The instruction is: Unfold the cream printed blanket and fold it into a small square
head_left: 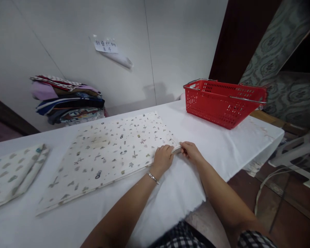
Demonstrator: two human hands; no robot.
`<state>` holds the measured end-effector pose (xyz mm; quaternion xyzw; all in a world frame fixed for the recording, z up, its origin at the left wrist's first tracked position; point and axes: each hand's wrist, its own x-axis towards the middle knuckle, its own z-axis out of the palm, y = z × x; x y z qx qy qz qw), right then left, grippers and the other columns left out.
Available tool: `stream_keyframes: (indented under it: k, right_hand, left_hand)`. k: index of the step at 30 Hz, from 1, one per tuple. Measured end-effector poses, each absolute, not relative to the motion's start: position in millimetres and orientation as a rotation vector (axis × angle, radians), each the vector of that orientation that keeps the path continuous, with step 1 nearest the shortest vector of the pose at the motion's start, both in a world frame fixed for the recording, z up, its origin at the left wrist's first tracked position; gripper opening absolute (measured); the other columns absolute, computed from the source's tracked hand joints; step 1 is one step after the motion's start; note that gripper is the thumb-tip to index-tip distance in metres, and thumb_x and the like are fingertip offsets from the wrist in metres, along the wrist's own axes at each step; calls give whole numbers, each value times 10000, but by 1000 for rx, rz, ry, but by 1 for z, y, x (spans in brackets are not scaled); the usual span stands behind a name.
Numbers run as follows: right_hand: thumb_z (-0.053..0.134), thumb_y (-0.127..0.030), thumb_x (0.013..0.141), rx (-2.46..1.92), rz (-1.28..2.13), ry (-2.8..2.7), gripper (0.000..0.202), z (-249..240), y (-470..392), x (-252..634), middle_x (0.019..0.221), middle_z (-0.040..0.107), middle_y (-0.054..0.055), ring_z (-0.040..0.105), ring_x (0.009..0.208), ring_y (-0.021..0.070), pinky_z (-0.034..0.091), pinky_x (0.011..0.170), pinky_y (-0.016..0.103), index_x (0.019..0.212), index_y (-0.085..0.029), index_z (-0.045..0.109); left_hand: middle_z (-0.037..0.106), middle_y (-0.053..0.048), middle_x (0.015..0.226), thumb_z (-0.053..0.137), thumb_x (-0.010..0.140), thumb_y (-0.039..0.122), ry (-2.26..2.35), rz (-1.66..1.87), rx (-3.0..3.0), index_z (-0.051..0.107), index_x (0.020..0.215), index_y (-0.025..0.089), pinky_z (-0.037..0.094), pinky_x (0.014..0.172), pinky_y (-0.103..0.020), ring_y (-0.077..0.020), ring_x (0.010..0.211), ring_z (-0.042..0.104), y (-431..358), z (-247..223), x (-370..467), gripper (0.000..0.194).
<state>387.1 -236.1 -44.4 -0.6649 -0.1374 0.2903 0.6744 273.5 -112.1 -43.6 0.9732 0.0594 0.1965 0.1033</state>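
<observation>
1 white patterned cloth lies folded flat on the white-covered table.

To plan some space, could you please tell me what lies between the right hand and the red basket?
In the head view, just white tablecloth lies between the right hand and the red basket.

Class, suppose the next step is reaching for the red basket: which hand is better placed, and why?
Probably the right hand: it is nearer the red basket, though its fingers pinch the patterned cloth's corner. The left hand lies farther away.
</observation>
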Motion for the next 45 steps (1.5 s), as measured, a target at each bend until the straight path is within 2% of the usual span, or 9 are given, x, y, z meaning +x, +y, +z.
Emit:
stream_keyframes:
  k: [6, 13, 22, 30, 35, 39, 45]
  right_hand:
    - [612, -418, 718, -1564, 637, -283, 299, -46, -236, 389, 471, 506, -30, 379, 350, 60, 167, 323, 196, 595, -184, 473]
    - [585, -385, 729, -1758, 487, -346, 236, -51, -235, 388, 534, 603, 7, 440, 396, 86, 291, 365, 207, 608, -190, 528]
    - [574, -403, 735, -1807, 460, -375, 278, -58, -239, 392, 512, 585, -3, 414, 369, 82, 271, 362, 215, 563, -191, 519]
    - [616, -367, 712, -1801, 568, -388, 262, -44, -230, 399, 505, 584, 14, 440, 375, 87, 291, 361, 215, 555, -180, 520]
    - [571, -336, 784, -1834, 595, -401, 242, -25, -224, 411, 536, 594, -8, 442, 395, 64, 302, 382, 189, 615, -177, 503]
    - [591, -236, 772, -1980, 669, -357, 253, -26, -227, 410, 457, 536, -21, 403, 350, 61, 276, 364, 198, 556, -165, 481]
    - [537, -267, 834, -2087, 663, -358, 258, -28, -227, 405, 514, 555, -30, 417, 383, 49, 241, 363, 187, 602, -167, 487]
  left_hand:
    - [587, -69, 1065, 469, 856, 144, 268, 496, 2936, 550, 1100, 223, 373, 816, -364, -220, 990, 507, -102, -41, 255, 269]
    - [594, -61, 1098, 390, 838, 32, 224, 420, 2986, 548, 1155, 239, 384, 813, -344, -202, 1009, 515, -90, -54, 248, 410]
    - [588, -75, 1160, 355, 747, -49, 323, 368, 3074, 538, 1203, 233, 398, 826, -355, -221, 1054, 515, -52, -49, 203, 567]
    - [594, -79, 1193, 315, 768, -12, 521, 398, 3174, 522, 1251, 217, 419, 869, -367, -235, 1087, 525, -5, -41, 125, 574]
    - [593, -108, 1205, 331, 761, 17, 715, 410, 3185, 535, 1247, 159, 439, 860, -379, -253, 1098, 533, 14, -34, 96, 546]
    - [606, -116, 1185, 354, 722, 8, 741, 395, 3195, 559, 1226, 134, 443, 860, -366, -250, 1073, 553, 20, -40, 82, 559]
    - [611, -107, 1176, 356, 749, 37, 730, 422, 3171, 590, 1195, 143, 448, 857, -367, -251, 1044, 564, 23, -49, 73, 515]
